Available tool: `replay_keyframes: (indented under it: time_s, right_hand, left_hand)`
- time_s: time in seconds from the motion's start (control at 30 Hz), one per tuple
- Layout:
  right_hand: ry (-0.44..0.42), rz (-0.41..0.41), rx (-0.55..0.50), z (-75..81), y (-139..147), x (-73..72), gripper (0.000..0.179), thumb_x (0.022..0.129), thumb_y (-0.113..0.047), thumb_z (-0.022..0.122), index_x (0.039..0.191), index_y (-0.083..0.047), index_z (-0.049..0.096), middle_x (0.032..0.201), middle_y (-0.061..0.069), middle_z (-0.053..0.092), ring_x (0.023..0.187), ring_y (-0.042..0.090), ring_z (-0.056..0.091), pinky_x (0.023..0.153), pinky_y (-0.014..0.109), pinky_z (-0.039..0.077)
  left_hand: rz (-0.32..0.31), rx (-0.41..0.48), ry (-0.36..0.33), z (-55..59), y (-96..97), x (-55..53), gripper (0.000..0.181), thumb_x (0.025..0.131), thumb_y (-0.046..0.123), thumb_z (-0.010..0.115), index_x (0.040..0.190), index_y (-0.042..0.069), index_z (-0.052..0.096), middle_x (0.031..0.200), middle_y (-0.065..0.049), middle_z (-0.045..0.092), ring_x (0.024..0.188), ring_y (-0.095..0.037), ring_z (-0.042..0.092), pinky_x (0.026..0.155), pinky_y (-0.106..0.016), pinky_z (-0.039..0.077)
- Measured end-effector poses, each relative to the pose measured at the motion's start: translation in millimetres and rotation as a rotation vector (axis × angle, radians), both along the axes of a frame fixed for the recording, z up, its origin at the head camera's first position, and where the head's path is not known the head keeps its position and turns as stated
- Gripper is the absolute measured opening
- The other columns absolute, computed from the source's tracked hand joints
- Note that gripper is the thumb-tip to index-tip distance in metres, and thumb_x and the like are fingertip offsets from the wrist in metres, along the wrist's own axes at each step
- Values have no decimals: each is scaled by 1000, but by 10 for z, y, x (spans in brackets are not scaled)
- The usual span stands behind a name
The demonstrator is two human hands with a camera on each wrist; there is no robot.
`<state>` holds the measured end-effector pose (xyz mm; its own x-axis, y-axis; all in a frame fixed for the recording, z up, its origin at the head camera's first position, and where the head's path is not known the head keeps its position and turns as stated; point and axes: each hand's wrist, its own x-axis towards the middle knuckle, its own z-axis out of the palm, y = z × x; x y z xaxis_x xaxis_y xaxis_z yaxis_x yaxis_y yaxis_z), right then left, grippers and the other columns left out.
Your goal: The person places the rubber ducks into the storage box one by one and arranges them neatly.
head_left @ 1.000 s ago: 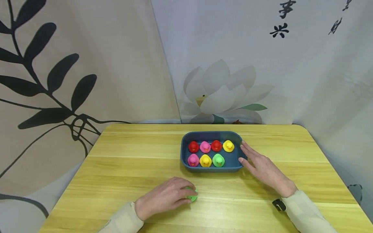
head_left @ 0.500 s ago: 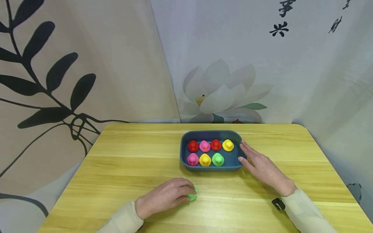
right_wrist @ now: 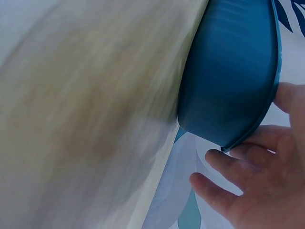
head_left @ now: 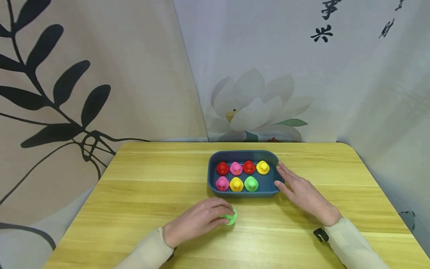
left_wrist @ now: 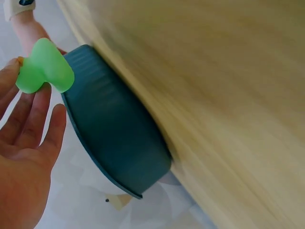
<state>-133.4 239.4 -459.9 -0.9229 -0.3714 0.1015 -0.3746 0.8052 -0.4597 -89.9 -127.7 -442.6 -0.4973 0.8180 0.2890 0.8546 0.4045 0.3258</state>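
Observation:
A small light-green rubber duck [head_left: 230,216] is pinched between the thumb and fingers of my left hand [head_left: 201,220], in front of the tray. In the left wrist view the duck [left_wrist: 45,69] is held up off the table, level with the tray's rim. The dark blue tray [head_left: 243,195] holds several rubber ducks in two rows. At the back are a red duck [head_left: 222,168], a pink one, another red one and a yellow duck [head_left: 263,167]; in front, a pink, a yellow and a green duck [head_left: 251,184]. My right hand [head_left: 307,196] rests extended fingers and thumb against the tray's right end.
The wooden table [head_left: 161,164] reaches back to a printed cloth backdrop [head_left: 151,74] with leaves, a lotus and characters. Inside the tray, the floor shows bare at the right, beside the green and yellow ducks. A black strap [head_left: 321,235] sits at the right cuff.
My left hand has carried the green duck forward and slightly right, closer to the tray's front. My right hand and the tray have stayed where they were.

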Motion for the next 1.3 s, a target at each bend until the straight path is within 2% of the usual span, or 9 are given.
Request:
replay_keyframes:
  time_s: [0.33, 0.63, 0.97, 1.17, 1.3]
  right_hand:
    - [-10, -2, -10, -6, 14, -2, 69, 110, -45, 49, 159, 2, 34, 170, 17, 22, 148, 44, 34, 116, 61, 34]
    - [2, 4, -37, -3, 52, 11, 71, 109, -49, 47, 159, 1, 36, 170, 17, 23, 148, 45, 35, 115, 63, 35]
    - [2, 2, -38, 15, 71, 22, 71, 109, -49, 48, 159, 0, 37, 169, 16, 24, 148, 44, 35, 115, 63, 36]
    - [2, 6, -31, 3, 84, 20, 72, 109, -51, 47, 160, -1, 36, 169, 16, 24, 149, 43, 34, 115, 62, 35]
    - [5, 9, -30, -1, 85, 20, 72, 109, -51, 47, 160, -1, 35, 169, 18, 25, 148, 43, 35, 115, 63, 36]
  left_hand:
    - [3, 127, -4, 94, 252, -149, 23, 97, 18, 75, 119, 12, 75, 120, 1, 70, 112, -10, 64, 99, -16, 50]
    - [46, 192, -71, 199, 466, -254, 25, 99, 22, 73, 122, 12, 74, 122, 1, 71, 114, -10, 64, 98, -19, 51]
    - [45, 286, -57, 188, 701, -431, 23, 94, 16, 78, 115, 9, 75, 119, -1, 71, 114, -11, 65, 98, -19, 52]
    - [125, 280, -97, 166, 814, -542, 24, 93, 19, 79, 116, 10, 76, 121, 0, 70, 115, -12, 65, 95, -20, 53]
    - [148, 271, -135, 135, 893, -601, 26, 95, 20, 77, 119, 10, 76, 122, -1, 70, 115, -13, 64, 99, -22, 53]
